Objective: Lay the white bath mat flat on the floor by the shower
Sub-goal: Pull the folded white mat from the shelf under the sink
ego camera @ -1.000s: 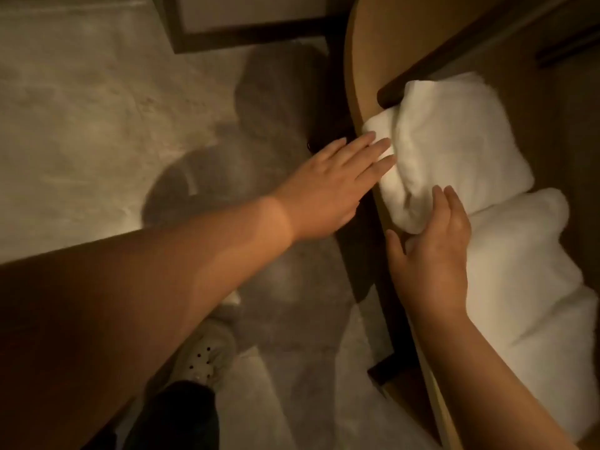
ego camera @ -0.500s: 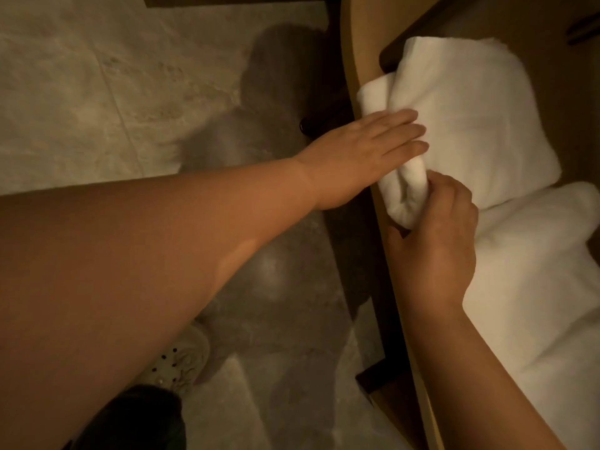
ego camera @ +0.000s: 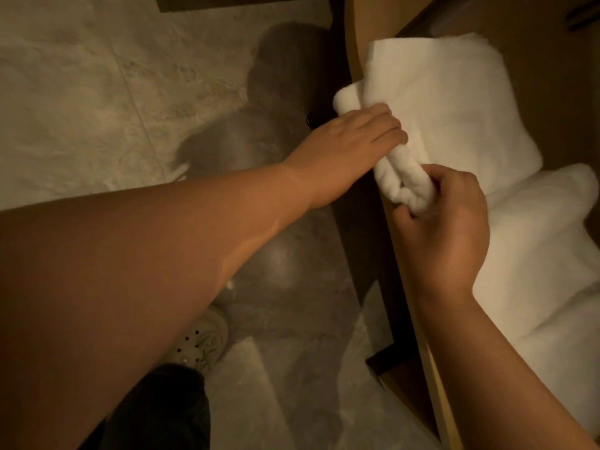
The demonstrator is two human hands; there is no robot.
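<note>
A folded white bath mat [ego camera: 454, 102] lies on a wooden shelf [ego camera: 367, 34] at the upper right, its front fold hanging over the shelf's curved edge. My left hand [ego camera: 354, 138] lies on top of that front fold with the fingers curled over it. My right hand [ego camera: 444, 222] is closed around the near end of the same fold, pinching the thick rolled edge. Whether the left thumb is under the cloth is hidden.
More folded white towels [ego camera: 535, 254] are stacked on the shelf to the right, behind my right arm. Pale stone floor tiles [ego camera: 97, 92] spread out to the left. My shoe [ego camera: 201, 342] stands on the floor below the shelf's dark frame [ego camera: 386, 355].
Both hands went from hovering open by the mat to gripping it. The right hand closed on the near fold, the left settled on top, and the front fold has slid out over the shelf edge.
</note>
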